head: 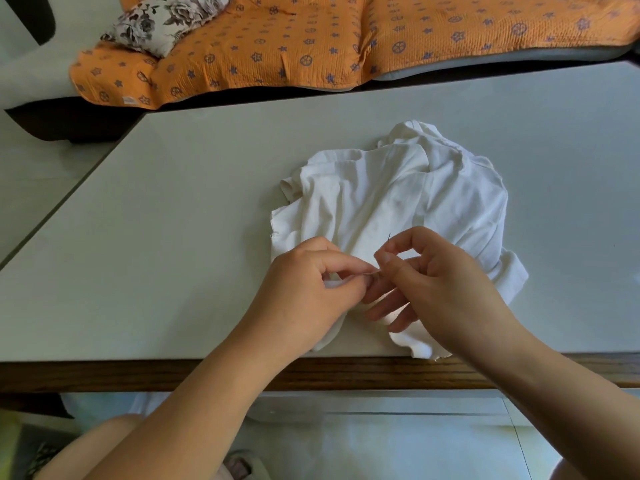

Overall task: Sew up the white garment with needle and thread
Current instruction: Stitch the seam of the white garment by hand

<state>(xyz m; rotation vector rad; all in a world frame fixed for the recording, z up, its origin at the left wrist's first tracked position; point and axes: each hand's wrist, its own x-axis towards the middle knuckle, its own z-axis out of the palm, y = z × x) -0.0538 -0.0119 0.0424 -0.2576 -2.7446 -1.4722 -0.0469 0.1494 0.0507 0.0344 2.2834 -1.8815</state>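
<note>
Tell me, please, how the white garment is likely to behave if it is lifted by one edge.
The white garment would probably droop limply, since it already lies in soft folds and creases on the table. The cloth looks thin, so it is likely light for its size. Pushed, it would probably bunch up rather than slide as one piece.

Pale counter (173, 237), wooden front edge; orange patterned sofa cover (311, 39) at 12 o'clock; floral cushion (162, 22) at 11 o'clock.
</note>
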